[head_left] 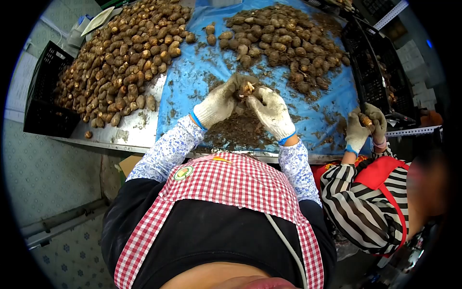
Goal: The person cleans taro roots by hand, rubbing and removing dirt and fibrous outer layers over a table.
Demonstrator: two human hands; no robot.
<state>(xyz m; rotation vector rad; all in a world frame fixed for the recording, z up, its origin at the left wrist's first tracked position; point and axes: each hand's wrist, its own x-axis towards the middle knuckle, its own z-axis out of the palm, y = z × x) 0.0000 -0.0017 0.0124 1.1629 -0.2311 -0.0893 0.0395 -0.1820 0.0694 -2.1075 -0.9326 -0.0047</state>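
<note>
Both of my hands wear dirty white knit gloves with blue cuffs. My left hand (220,102) is closed round a small brown root vegetable (247,89), held over the blue sheet (180,91). My right hand (271,110) touches the same root from the right, its thumb and fingers pressed together at it. Beneath my hands lies a heap of dark soil and fibres (236,130). A large pile of cleaner roots (130,58) is at the left, and a pile of dirty, hairy roots (288,43) lies beyond my hands to the right.
A black crate (50,96) stands at the left table edge, with more black crates (368,62) at the right. Right of me a co-worker in a striped top (358,207) holds a root in gloved hands (365,126). The metal table edge (115,144) runs in front of me.
</note>
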